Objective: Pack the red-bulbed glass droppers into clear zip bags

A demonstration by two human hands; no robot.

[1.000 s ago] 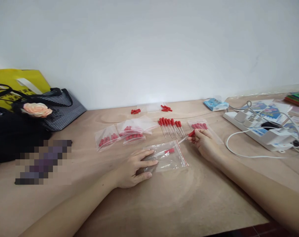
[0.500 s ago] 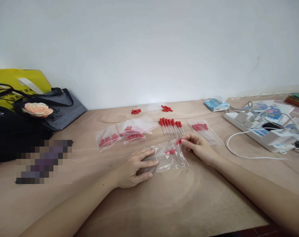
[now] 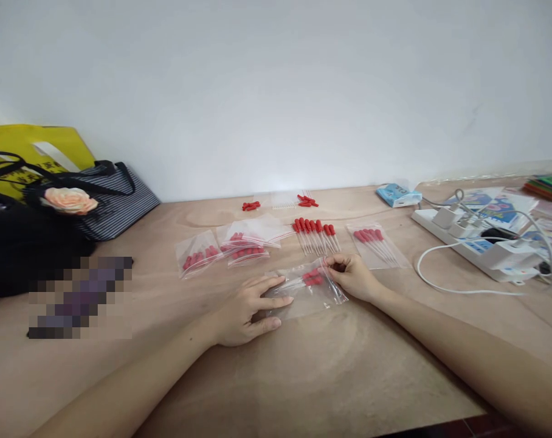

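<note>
My left hand (image 3: 251, 310) rests with fingers spread on a clear zip-lock bag (image 3: 298, 307), pressing its left side against the table. Inside the bag lie droppers with red bulbs (image 3: 313, 277), their clear stems pointing left. My right hand (image 3: 351, 274) is closed in a pinch at the bag's right, open end, just beside the bulbs. Its fingertips partly hide the bag's edge. Beyond the hands, several loose red-bulbed droppers (image 3: 315, 228) lie in a row. To their right is a bag of droppers (image 3: 376, 243). More filled bags (image 3: 200, 255) lie to the left, some overlapping.
Two small piles of red bulbs (image 3: 251, 207) lie near the wall, with clear stems between them. At right stands a white power strip (image 3: 476, 243) with looping cables, near a blue packet (image 3: 398, 194). Bags, one striped (image 3: 112, 210), and a pixelated object (image 3: 82, 298) are at left.
My right hand has moved slightly left, and the dropper it held at the bag's mouth has slid in beside the other bulb. My left hand has stayed in place.
</note>
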